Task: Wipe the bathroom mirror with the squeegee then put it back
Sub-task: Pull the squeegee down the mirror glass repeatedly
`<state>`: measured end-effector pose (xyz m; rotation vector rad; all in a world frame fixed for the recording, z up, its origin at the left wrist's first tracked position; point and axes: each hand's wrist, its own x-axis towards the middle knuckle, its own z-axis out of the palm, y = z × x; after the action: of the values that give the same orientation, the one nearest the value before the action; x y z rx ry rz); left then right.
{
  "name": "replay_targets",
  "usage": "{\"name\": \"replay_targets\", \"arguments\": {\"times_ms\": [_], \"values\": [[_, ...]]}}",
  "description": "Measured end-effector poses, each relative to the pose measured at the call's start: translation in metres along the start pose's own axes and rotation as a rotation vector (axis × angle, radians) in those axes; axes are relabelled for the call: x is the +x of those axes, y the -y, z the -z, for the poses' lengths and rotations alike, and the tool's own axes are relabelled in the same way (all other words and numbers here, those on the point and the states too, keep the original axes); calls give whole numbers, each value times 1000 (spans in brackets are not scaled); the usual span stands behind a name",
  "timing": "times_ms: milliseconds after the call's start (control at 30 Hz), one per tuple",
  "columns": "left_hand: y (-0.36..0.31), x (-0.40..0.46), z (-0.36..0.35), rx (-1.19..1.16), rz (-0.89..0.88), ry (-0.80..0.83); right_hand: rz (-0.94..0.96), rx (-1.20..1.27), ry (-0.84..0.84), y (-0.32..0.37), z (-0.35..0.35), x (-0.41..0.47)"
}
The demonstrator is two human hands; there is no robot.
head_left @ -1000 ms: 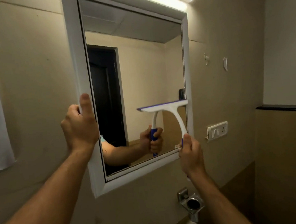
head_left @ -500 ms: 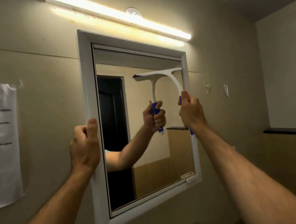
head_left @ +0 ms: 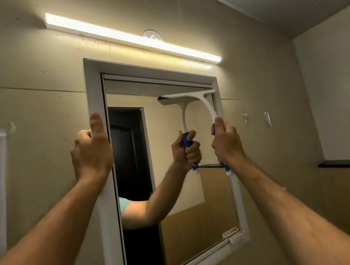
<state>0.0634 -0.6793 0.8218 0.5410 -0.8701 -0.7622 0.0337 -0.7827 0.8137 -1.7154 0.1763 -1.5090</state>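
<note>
Two hands are up: your left hand grips the frame of the mirror, thumb raised; your right hand is closed round the handle of the squeegee, blade at the glass's top right. Wiping seems under way; returning it remains. Streaks, blade contact and the storage place cannot be made out.

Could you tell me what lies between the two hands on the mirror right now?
In the head view, between the left hand on the frame and the right hand gripping the squeegee lies only mirror glass, showing reflections.
</note>
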Motion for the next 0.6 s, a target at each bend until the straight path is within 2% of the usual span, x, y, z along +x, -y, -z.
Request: {"name": "replay_targets", "arguments": {"times_ms": [200, 400, 467, 533, 567, 600], "values": [[16, -8, 32, 5, 129, -30, -80, 81, 43, -31, -3, -43], [-7, -3, 27, 180, 11, -10, -175, 411, 124, 9, 3, -25], [-36, -26, 28, 449, -148, -211, -204, 504, 210, 19, -5, -23], [-83, -54, 55, 948, -397, -679, -233, 552, 270, 19, -16, -31], [-105, -70, 64, 1153, -585, -898, -238, 564, 285, 16, -21, -40], [-120, -83, 69, 1276, -706, -982, -238, 581, 302, 10, -25, -50]]}}
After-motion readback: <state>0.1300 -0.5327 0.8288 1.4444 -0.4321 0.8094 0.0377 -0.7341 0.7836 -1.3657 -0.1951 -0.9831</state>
